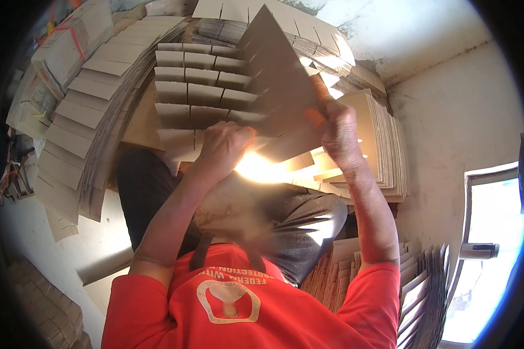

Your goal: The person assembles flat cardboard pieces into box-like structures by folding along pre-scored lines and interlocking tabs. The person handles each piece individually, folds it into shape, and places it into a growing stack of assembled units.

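Observation:
A flat grey-brown cardboard sheet point(279, 81) is lifted and tilted in front of me. My right hand point(339, 131) grips its right edge, fingers wrapped around it. My left hand point(224, 145) is closed on the sheet's lower left edge, just above a bright patch of sunlight. Under the sheet lies a stack of slotted cardboard blanks point(195, 78) with rows of cut flaps. My knees in dark trousers point(291, 212) are below the hands.
Fanned piles of cardboard blanks point(93, 99) curve along the left. More stacks point(378, 139) lie to the right against a white wall point(460, 116). Tied bundles point(70, 41) sit at the upper left. Upright sheets point(419, 291) stand at the lower right, beside a window frame point(483, 232).

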{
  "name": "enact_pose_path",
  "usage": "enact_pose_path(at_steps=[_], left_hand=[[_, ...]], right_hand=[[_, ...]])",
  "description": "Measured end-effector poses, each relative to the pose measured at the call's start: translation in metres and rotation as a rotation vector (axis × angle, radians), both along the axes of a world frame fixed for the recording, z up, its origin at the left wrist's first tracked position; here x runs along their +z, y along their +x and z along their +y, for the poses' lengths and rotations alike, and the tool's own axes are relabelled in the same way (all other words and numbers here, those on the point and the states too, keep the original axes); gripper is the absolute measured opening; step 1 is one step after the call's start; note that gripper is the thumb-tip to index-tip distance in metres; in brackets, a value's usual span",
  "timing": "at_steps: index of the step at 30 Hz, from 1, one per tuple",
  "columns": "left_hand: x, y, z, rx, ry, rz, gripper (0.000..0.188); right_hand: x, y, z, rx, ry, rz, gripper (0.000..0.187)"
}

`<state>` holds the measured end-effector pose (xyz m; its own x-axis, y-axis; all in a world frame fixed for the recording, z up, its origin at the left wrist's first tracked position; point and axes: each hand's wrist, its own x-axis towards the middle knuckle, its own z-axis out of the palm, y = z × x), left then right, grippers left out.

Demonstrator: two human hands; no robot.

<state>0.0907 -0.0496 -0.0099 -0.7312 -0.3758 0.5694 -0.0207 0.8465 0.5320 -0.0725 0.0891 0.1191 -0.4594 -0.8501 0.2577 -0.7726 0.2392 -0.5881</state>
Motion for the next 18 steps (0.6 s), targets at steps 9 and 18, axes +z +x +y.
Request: enact_pose_path(at_steps=[9,18], left_hand=[[-0.007,-0.005,-0.006,-0.009,0.008,0.069,0.004],[-0.002,-0.007,-0.006,-0.012,0.012,-0.043,0.012]], right_hand=[[0.003,0.000,-0.020,0.030,0.113,-0.249,0.066],[-0.027,0.009,-0.012,0.074,0.230,-0.082,0.059]])
